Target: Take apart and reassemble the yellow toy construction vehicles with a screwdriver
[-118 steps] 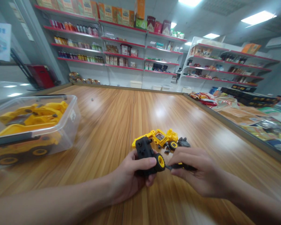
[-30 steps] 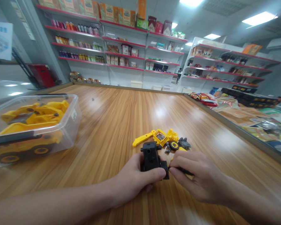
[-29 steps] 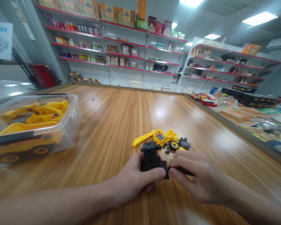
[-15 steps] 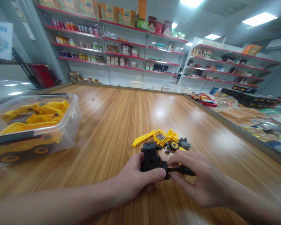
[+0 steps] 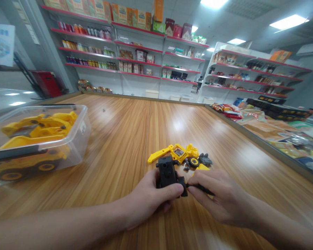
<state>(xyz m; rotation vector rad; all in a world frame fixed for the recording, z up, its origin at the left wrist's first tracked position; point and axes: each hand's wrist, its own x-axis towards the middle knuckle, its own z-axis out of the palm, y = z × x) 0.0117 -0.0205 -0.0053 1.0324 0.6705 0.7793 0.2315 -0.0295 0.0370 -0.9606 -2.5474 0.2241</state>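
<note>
A black toy chassis is held near the lower centre of the frame by the left hand, whose thumb is pressed across it towards a black wheel at its right side, the fingers being curled beneath. A slim dark tool is pinched between the thumb and fingers of the right hand, just right of centre in the lower part of the frame; it is pointed at the outer side of the wheel, though whether contact is made cannot be told. Just beyond the hands, a group of parts is laid on the wooden table: a long yellow arm piece, a yellow cab frame, a loose wheel with a yellow hub, a grey bucket piece and some small grey pieces. A yellow piece is partly covered by the right hand. At the left edge of the frame, yellow toy vehicles are contained in a clear plastic box. Stocked shelves are seen across the top.
</note>
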